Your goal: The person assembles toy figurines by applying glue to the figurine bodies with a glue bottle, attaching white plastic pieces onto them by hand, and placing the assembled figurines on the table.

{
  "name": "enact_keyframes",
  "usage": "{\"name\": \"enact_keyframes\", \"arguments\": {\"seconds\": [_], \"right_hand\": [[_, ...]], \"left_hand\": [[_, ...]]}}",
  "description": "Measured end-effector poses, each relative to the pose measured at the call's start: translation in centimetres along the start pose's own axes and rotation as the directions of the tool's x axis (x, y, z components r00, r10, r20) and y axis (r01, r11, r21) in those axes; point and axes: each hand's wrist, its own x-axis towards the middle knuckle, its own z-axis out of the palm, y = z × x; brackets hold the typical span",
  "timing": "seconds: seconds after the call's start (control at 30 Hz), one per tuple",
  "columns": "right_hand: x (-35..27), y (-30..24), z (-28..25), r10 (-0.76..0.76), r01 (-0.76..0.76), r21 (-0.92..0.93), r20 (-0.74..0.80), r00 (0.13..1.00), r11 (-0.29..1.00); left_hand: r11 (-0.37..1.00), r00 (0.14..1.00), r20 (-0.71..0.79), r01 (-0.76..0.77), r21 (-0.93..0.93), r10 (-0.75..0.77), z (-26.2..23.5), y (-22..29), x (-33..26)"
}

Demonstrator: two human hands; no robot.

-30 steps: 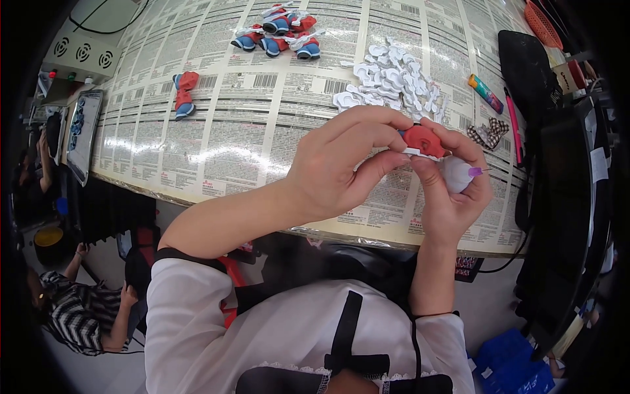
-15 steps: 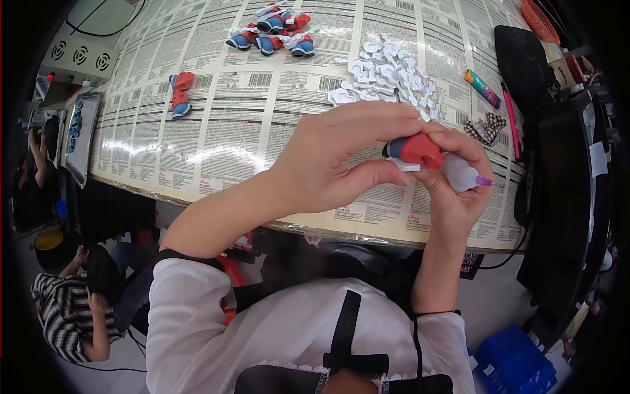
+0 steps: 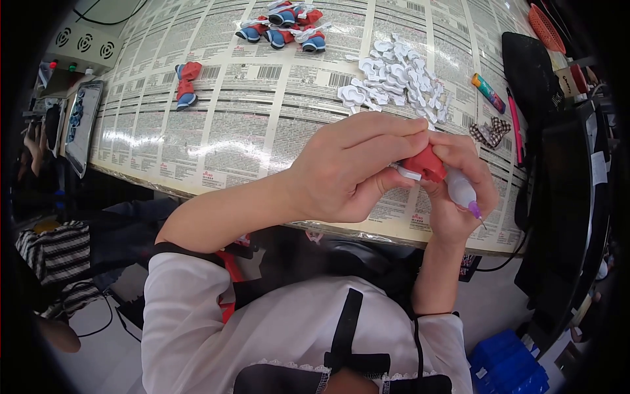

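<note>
While both hands meet over the near right part of the tabletop [image 3: 197, 131], the left hand [image 3: 341, 174] closes its grip on a small red piece [image 3: 425, 164] with a white strip at its lower edge, thumb beneath and fingers curled over the top. The right hand [image 3: 459, 190] touches the same red piece with its fingertips and is wrapped shut around a white glue bottle [image 3: 461, 190] whose purple nozzle points toward the near right. Farther back on the printed paper covering lies a heap of white cut-outs [image 3: 397, 75], and beyond it to the left a cluster of red-and-blue bows [image 3: 285, 26]. One more red-and-blue bow [image 3: 186, 82] lies alone at far left. Right of the heap rest a coloured glue stick [image 3: 489, 93] and a checked bow [image 3: 491, 132].
</note>
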Motion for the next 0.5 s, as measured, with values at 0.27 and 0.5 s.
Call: {"name": "enact_keyframes", "arguments": {"seconds": [0.27,0.5], "right_hand": [[0.02,-0.07,-0.08,-0.022,0.022,-0.023,0.013,1.000,0.999],[0.10,-0.04,-0.19,-0.023,0.023,-0.020,0.006,1.000,1.000]], "left_hand": [[1.000,1.000,-0.001,-0.009,0.014,0.009,0.07,-0.07,-0.15],[1.000,1.000,0.004,-0.014,0.019,0.014,0.08,-0.02,0.00]]}}
